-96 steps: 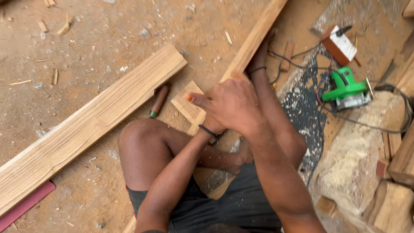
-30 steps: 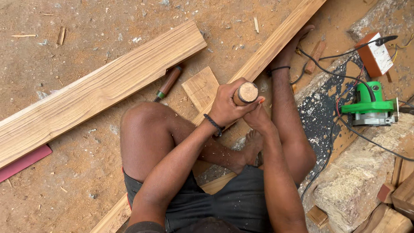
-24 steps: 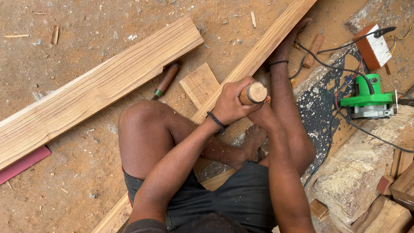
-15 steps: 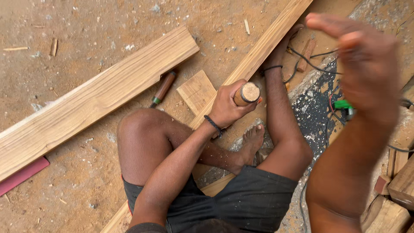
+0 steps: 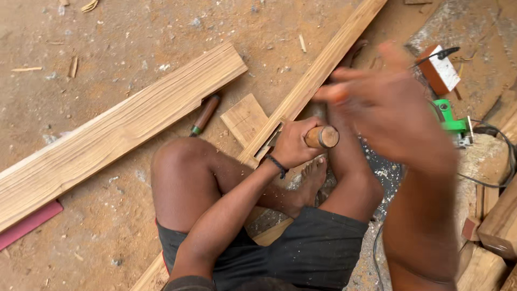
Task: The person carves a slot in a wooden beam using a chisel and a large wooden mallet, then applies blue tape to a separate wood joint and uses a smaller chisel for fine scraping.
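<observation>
The left hand [image 5: 293, 144] is still gripping the wooden-handled chisel [image 5: 321, 137] against the long plank [image 5: 318, 73], while the right hand [image 5: 390, 110], fingers spread empty, is swinging down above its butt.

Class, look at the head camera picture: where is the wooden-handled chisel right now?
Centre of the head view: the left hand grips the wooden-handled chisel against the long narrow plank, beside the small square offcut.

Motion-blurred right hand [image 5: 393, 116], empty-looking
</observation>
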